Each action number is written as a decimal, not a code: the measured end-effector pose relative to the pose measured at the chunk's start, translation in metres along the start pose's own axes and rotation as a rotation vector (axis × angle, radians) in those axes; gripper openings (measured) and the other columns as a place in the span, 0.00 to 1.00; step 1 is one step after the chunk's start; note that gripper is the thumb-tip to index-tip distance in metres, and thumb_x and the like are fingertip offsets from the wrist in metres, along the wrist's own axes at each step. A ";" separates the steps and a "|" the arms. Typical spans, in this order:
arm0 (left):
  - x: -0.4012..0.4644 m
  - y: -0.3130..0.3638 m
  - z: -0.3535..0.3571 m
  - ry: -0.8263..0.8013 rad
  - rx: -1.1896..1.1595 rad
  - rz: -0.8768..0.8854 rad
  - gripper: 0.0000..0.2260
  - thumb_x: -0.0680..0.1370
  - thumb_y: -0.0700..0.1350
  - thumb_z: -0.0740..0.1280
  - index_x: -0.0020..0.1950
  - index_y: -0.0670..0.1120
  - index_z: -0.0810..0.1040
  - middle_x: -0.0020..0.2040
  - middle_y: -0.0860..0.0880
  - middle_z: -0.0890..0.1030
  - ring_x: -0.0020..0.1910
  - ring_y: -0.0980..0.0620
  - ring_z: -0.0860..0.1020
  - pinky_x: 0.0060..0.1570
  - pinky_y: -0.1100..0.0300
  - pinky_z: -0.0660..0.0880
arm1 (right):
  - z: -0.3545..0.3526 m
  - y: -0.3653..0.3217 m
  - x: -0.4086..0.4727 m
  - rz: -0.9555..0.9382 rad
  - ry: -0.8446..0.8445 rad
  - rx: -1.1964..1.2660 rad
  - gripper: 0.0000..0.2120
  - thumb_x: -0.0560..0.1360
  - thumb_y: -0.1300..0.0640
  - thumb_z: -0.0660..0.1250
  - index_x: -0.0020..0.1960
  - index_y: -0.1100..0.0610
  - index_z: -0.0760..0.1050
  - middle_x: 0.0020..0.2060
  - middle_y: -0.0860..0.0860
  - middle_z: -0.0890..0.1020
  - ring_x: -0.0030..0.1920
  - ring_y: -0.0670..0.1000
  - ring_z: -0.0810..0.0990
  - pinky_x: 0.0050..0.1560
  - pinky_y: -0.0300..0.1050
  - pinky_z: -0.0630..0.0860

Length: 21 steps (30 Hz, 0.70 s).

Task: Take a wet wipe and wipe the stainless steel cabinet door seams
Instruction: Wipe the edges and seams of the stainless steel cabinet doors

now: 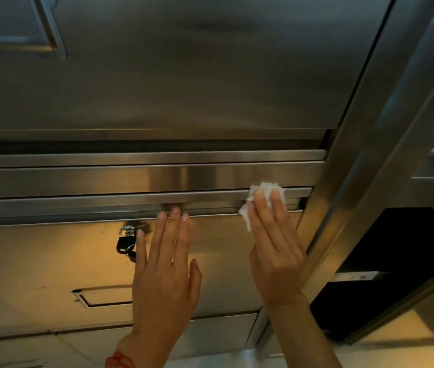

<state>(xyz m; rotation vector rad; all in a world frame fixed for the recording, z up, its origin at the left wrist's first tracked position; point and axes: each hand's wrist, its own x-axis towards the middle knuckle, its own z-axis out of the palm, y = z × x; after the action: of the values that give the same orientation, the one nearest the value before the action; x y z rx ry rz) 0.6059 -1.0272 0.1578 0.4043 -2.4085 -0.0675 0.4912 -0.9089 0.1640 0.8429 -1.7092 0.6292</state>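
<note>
Step in hand: wiping along a horizontal door seam, judged from the wipe pressed there.
Right hand: the right hand (274,251) lies flat with fingers straight, pressing the wet wipe (263,193) against the steel; nothing is curled round it.
Left hand: the left hand (166,274) is spread open, fingers straight, fingertips (176,211) touching the lower edge of the rails, bracing on the lower cabinet door (51,266).
Where the wipe is: under the right fingertips, at the far right end of the seam (104,194), just beside the upright steel post (370,155).
Long axis: the seam runs left to right, across both hands, above the left fingertips.
Nearer hand: the right, already on it; the left sits lower and to the left, near the padlock (125,244).
What the move turns on: the post blocks further travel right, so the remaining seam lies leftward, towards and past the left hand.
Risk: the crumpled wipe may ride over the rail edge instead of entering the gap.
</note>
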 end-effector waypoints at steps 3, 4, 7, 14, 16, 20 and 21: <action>0.000 -0.001 0.001 -0.011 0.014 0.005 0.28 0.73 0.47 0.56 0.72 0.39 0.62 0.73 0.42 0.60 0.73 0.45 0.56 0.70 0.44 0.51 | 0.001 -0.007 0.003 -0.042 -0.022 0.031 0.12 0.81 0.65 0.57 0.56 0.66 0.79 0.56 0.61 0.80 0.59 0.62 0.77 0.57 0.55 0.77; 0.000 -0.001 0.000 -0.012 0.019 0.005 0.28 0.73 0.47 0.56 0.72 0.39 0.61 0.73 0.42 0.60 0.73 0.45 0.56 0.70 0.44 0.50 | 0.000 -0.005 0.003 -0.057 -0.029 0.027 0.12 0.81 0.65 0.58 0.56 0.66 0.79 0.56 0.61 0.80 0.59 0.62 0.77 0.56 0.55 0.77; 0.001 -0.001 0.000 0.000 0.015 0.010 0.28 0.73 0.46 0.56 0.72 0.38 0.61 0.73 0.43 0.60 0.73 0.45 0.56 0.70 0.45 0.49 | -0.001 0.006 0.002 -0.075 -0.026 -0.011 0.10 0.80 0.65 0.60 0.56 0.65 0.79 0.57 0.60 0.79 0.61 0.61 0.76 0.58 0.56 0.76; 0.000 -0.002 0.001 0.010 0.019 0.013 0.28 0.73 0.46 0.56 0.72 0.38 0.61 0.72 0.42 0.61 0.72 0.44 0.57 0.70 0.46 0.49 | -0.004 0.030 -0.010 0.005 0.013 -0.070 0.11 0.81 0.66 0.58 0.58 0.66 0.77 0.60 0.60 0.77 0.63 0.62 0.74 0.66 0.54 0.70; 0.000 -0.003 0.001 0.006 0.020 0.016 0.28 0.73 0.46 0.55 0.72 0.38 0.61 0.73 0.41 0.62 0.72 0.44 0.57 0.70 0.45 0.50 | -0.002 0.027 -0.011 0.042 0.021 -0.059 0.10 0.80 0.67 0.59 0.59 0.66 0.76 0.60 0.60 0.77 0.63 0.63 0.73 0.67 0.53 0.69; 0.001 -0.003 0.001 0.002 0.009 0.018 0.27 0.73 0.46 0.55 0.72 0.39 0.59 0.73 0.42 0.61 0.72 0.44 0.57 0.70 0.45 0.51 | 0.000 0.013 -0.007 0.045 0.010 -0.029 0.10 0.81 0.66 0.59 0.59 0.67 0.76 0.59 0.61 0.77 0.62 0.63 0.74 0.66 0.53 0.69; 0.001 -0.003 0.000 0.003 0.006 0.018 0.28 0.73 0.46 0.55 0.72 0.39 0.59 0.73 0.42 0.61 0.72 0.44 0.57 0.70 0.45 0.51 | 0.000 0.009 -0.006 0.027 0.003 -0.027 0.10 0.80 0.66 0.59 0.58 0.66 0.76 0.58 0.61 0.78 0.62 0.63 0.74 0.65 0.54 0.71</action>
<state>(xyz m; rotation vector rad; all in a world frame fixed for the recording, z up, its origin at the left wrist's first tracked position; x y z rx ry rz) 0.6058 -1.0299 0.1576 0.3850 -2.4099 -0.0513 0.4848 -0.9025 0.1585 0.8004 -1.7256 0.6237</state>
